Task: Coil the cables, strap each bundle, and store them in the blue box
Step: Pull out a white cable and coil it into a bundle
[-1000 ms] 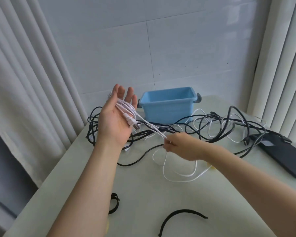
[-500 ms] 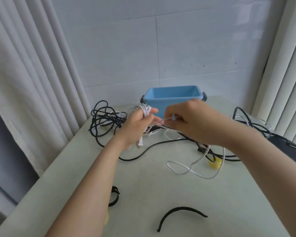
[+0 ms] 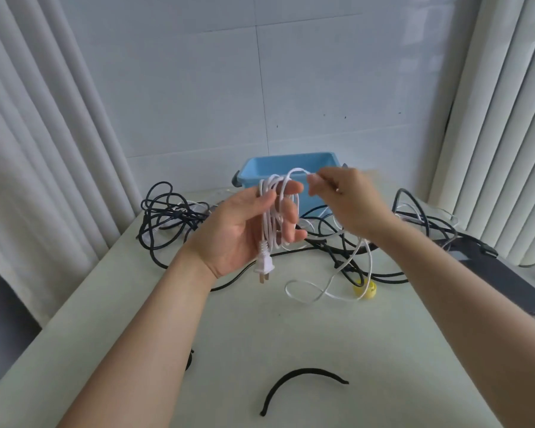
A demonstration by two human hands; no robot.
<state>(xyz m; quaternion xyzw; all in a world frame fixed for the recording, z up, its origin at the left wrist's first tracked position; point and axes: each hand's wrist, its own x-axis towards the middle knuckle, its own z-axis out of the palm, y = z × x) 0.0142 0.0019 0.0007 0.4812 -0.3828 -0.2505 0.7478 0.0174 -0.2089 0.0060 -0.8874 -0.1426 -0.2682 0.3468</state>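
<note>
Left hand (image 3: 244, 230): I hold it up in the middle of the frame, palm facing me. My fingers (image 3: 291, 211) are a little apart, with loops of the white cable (image 3: 271, 217) wound round them. My thumb presses the loops against them.
Right hand (image 3: 349, 199): It is just right of my left hand. My thumb and first finger pinch the white cable where it arches over the top of the loops.
Plug (image 3: 263, 267): It hangs from the loops, below my left palm, prongs down.
Rest of the white cable: It drops behind my right wrist and curls on the table (image 3: 291, 335).
Blue box (image 3: 291, 160): It stands at the back of the table, behind both my hands.
Black cables (image 3: 164, 208): They lie in a tangle across the back of the table, left and right.
Yellow thing (image 3: 365, 288): Small, on the table under the white cable.
Black strap (image 3: 300, 378): It lies bent near the bottom middle of the frame.
Curtains (image 3: 28, 149): They hang on both sides.
</note>
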